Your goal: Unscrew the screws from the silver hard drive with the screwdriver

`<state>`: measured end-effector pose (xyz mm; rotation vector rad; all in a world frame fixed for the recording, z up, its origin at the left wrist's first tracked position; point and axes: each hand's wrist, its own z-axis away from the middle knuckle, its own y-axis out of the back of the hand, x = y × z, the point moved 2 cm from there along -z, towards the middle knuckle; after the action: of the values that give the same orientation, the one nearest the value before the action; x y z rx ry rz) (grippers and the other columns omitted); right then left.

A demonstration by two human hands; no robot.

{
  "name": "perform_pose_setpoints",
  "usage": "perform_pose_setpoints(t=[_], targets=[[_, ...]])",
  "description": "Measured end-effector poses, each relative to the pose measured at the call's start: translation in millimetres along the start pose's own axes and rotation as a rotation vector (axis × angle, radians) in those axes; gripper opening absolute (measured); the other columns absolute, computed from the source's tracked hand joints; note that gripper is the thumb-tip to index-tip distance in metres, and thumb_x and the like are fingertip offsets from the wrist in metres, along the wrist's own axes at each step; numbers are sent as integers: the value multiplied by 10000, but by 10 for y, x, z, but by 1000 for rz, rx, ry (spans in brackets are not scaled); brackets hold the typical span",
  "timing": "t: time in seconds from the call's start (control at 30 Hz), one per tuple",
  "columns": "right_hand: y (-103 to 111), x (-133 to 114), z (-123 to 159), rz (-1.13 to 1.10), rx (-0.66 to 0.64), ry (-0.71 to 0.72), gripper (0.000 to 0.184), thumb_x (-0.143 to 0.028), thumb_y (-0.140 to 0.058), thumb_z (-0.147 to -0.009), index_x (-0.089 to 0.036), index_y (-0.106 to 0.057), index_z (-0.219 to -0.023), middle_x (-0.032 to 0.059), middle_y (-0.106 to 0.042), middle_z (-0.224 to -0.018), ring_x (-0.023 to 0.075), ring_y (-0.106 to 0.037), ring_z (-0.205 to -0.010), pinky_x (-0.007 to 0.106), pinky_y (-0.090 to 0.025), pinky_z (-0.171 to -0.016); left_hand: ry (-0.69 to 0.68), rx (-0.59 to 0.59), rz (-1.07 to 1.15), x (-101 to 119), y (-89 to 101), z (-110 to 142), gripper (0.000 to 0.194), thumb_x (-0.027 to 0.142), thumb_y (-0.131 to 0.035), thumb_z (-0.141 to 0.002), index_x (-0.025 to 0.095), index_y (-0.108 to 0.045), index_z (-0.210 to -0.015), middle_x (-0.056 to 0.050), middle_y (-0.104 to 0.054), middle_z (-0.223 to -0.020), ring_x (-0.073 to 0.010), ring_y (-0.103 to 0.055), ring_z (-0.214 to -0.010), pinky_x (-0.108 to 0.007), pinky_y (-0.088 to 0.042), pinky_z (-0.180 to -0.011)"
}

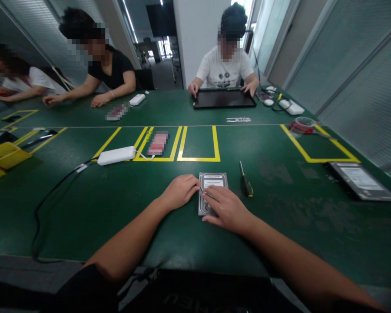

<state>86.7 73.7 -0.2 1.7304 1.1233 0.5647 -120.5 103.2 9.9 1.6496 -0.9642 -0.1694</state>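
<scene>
A silver hard drive [215, 177] with a white label lies flat on the green table in front of me. My left hand [182, 191] is closed, its fingertips pressed together at the drive's left edge. From the right, my right hand [228, 206] grips the drive, fingers across its top and thumb by its lower edge, hiding much of the label. A thin dark line shows on the drive between the fingertips; what it is I cannot make out. To the right lies a screwdriver [246, 184] with a black and yellow handle, touched by neither hand.
Yellow tape outlines [198, 159] mark the table. A white power strip [116, 155] with a black cable and a phone [158, 143] lie left. A flat dark device [361, 180] lies right, yellow bins [9, 154] far left. Across, a person [226, 69] holds a black panel [224, 99]; other people sit left.
</scene>
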Motion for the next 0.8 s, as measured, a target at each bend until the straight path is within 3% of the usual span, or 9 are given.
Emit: perform_pose_setpoints(t=[0.13,0.33,0.57,0.8], targets=[[-4,29,-9,-1,-9,5,639,-553,-622,-860,-68,-609,-1275,200,-603,-1296,333,-551,-1219,505,-484,-1030,-4,-2,-34,0,-11,-2,186,266,-447,-998,171,-601,-958,-60,-643,-924,-181,-597,-858,-310,-471,-791],[-85,48,1,7,-24,1,542,-381,-614,-905,-62,-565,-1340,204,-563,-1370,319,-500,-1318,529,-416,-1119,-23,-5,-180,-8,-55,11,190,257,-453,-995,173,-619,-955,-62,-657,-928,-190,-606,-860,-321,-444,-775],[-110,43,6,40,-18,0,541,-388,-586,-919,-40,-564,-1332,203,-558,-1378,320,-502,-1319,517,-413,-1134,-47,-5,-295,5,-74,11,190,244,-454,-994,172,-625,-952,-57,-660,-908,-196,-596,-856,-328,-410,-759],[-115,31,18,-65,32,-17,527,-366,-584,-921,-46,-556,-1338,222,-573,-1348,310,-484,-1338,531,-412,-1130,-78,-35,-350,41,-52,-12,193,237,-472,-986,193,-658,-961,-56,-665,-896,-191,-584,-852,-322,-395,-737]])
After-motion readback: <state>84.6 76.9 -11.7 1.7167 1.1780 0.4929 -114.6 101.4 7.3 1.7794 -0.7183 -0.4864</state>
